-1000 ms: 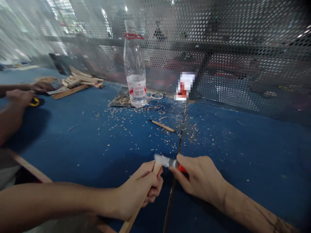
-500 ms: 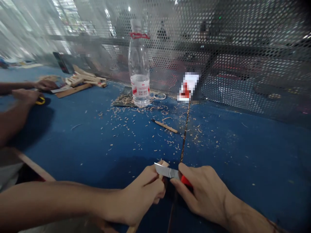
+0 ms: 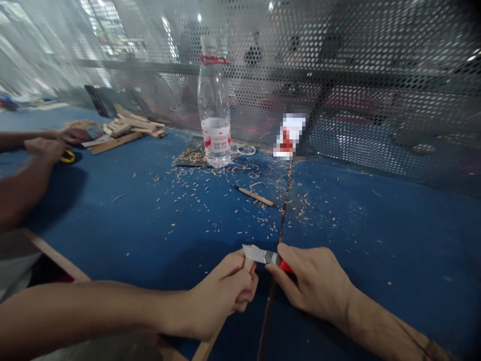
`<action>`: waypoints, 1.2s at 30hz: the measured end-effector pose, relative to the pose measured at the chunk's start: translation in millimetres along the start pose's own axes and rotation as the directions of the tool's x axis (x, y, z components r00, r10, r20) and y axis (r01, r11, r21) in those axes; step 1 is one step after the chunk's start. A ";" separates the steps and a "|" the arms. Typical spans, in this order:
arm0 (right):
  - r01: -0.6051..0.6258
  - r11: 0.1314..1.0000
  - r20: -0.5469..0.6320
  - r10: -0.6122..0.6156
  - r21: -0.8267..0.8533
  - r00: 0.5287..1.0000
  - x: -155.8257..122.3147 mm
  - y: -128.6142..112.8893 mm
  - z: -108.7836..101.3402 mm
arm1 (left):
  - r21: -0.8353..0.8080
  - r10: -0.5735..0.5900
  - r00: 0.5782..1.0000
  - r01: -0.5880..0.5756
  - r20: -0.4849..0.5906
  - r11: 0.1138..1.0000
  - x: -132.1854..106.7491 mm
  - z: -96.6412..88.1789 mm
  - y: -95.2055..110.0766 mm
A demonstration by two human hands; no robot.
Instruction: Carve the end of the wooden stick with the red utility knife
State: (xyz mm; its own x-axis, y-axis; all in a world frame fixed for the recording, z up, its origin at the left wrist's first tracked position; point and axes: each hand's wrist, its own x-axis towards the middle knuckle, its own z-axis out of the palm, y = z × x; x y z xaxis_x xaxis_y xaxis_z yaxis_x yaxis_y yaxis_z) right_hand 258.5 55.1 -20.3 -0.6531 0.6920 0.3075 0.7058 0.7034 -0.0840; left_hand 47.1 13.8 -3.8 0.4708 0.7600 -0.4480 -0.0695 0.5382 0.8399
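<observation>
My left hand (image 3: 225, 288) is closed around a thin wooden stick (image 3: 205, 348), whose lower end sticks out below the fist toward me. The stick's upper end shows just past my thumb. In my right hand (image 3: 313, 278) I grip a knife (image 3: 259, 254) with a red handle, its blade pointing left. The blade lies across the top of the stick, close to my left thumb and finger. A slim wooden-handled tool with a dark tip (image 3: 256, 196) lies on the blue table (image 3: 361, 240) beyond my hands, among scattered wood shavings.
A half-full plastic bottle (image 3: 215, 105) stands on a dark board (image 3: 188, 159) strewn with shavings. A blurred-out phone-like screen (image 3: 290, 136) leans on the perforated metal screen (image 3: 394, 90). Wood strips (image 3: 131, 124) are piled at the left, near another person's hands (image 3: 47, 148).
Both my hands and the knife have shifted slightly upward in view. The blade's tip has moved a little to the right, and more of the stick shows beneath it.
</observation>
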 end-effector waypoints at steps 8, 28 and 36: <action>-0.324 0.927 0.036 0.336 -0.188 0.941 9.2 39.9 11.2 | 0.036 -0.054 0.997 0.052 0.051 0.998 -4.7 2.3 10.8; -0.338 0.941 -0.016 0.338 -0.021 0.941 7.6 34.5 8.6 | -0.015 0.008 0.997 -0.007 0.077 1.000 7.6 -2.6 7.4; -0.320 0.943 0.027 0.324 -0.094 0.946 9.9 34.7 11.1 | -0.033 0.094 0.994 -0.092 0.052 0.995 7.1 -2.0 10.4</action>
State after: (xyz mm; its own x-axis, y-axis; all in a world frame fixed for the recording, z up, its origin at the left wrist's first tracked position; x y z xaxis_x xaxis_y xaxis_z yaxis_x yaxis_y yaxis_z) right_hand 273.4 88.1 -30.7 -0.3966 0.8865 0.2384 0.9002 0.4264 -0.0883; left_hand 48.0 25.5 1.1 0.5073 0.7871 -0.3509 -0.1419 0.4779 0.8669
